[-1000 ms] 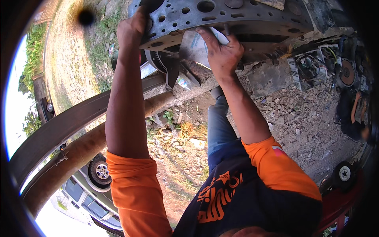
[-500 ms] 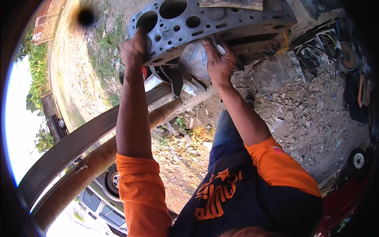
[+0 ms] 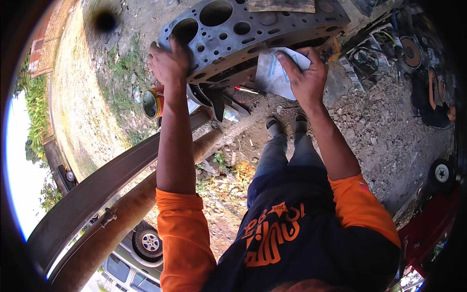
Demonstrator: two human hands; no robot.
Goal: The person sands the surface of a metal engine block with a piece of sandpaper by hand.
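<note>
R hand (image 3: 307,78) pinched paper sheet (image 3: 270,79); L hand (image 3: 168,62) lay on engine block (image 3: 211,44)

R hand: thumb flat on sheet's near face, other fingers mostly hidden behind, so sheet was pinched btwn them at its R side. Sheet was greyish-white w/ faded blue print, tilted, at block's near side in view; couldn't tell if its far edge touched the metal.

L hand: back of hand up, fingers partly spread & slightly bent, laid over block's L end, nr rim of the end cyl. bore. Couldn't tell how hard it pressed.

Block: grey metal, lots of round holes in diff. sizes plus slots, ran across top of view. Wooden board (image 3: 282,5) lay on its top face. Under block's L end: dark curved metal bracket (image 3: 217,106), w/ plastic bottle (image 3: 231,115) nr it. Tin can (image 3: 152,104) w/ reddish side sat just below L hand in view.

Farther out: steel beam (image 3: 119,163) & rusty pipe (image 3: 131,199) ran diag. side by side twd lower L. Vehicle (image 3: 124,265) w/ spoked wheel (image 3: 147,243) stood beyond pipe. Person's shoes (image 3: 275,127) were on rubble ground (image 3: 360,146) btwn the arms. R side: round metal disc (image 3: 411,52) among misc. parts, co-worker (image 3: 430,107) in dark clothes nr edge, another wheel (image 3: 441,173) lower down.
</note>
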